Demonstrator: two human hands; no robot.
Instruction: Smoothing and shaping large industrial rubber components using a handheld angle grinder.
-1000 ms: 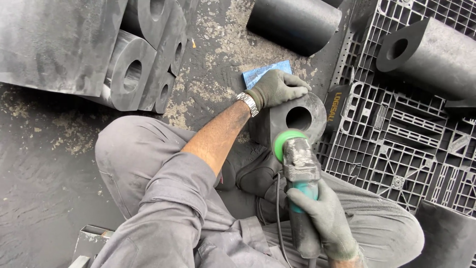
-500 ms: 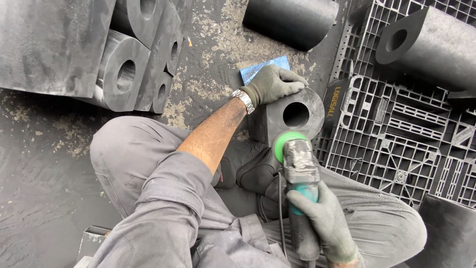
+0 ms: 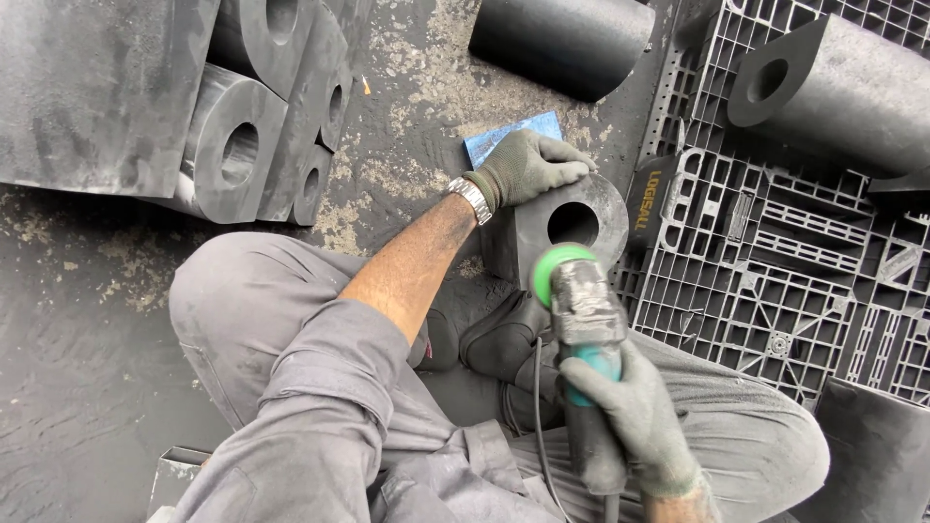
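I sit on the floor with a black rubber block (image 3: pixel 581 218), D-shaped with a round hole, standing in front of my shoes. My left hand (image 3: pixel 531 165), in a grey-green glove with a metal watch at the wrist, rests flat on top of that block and holds it. My right hand (image 3: pixel 630 412), also gloved, grips the body of a dusty angle grinder (image 3: pixel 581 310) with a green guard. The grinder's head sits against the block's near face, just below the hole. Its cable runs down past my knee.
A blue pad (image 3: pixel 509 136) lies on the floor behind the block. Several more holed black rubber blocks (image 3: pixel 242 145) are stacked at the left, another (image 3: pixel 562 39) lies at the top. A black plastic pallet (image 3: pixel 775 261) at the right carries a long rubber piece (image 3: pixel 833 82).
The view has shifted slightly. The grinder and both hands keep nearly the same place on the block.
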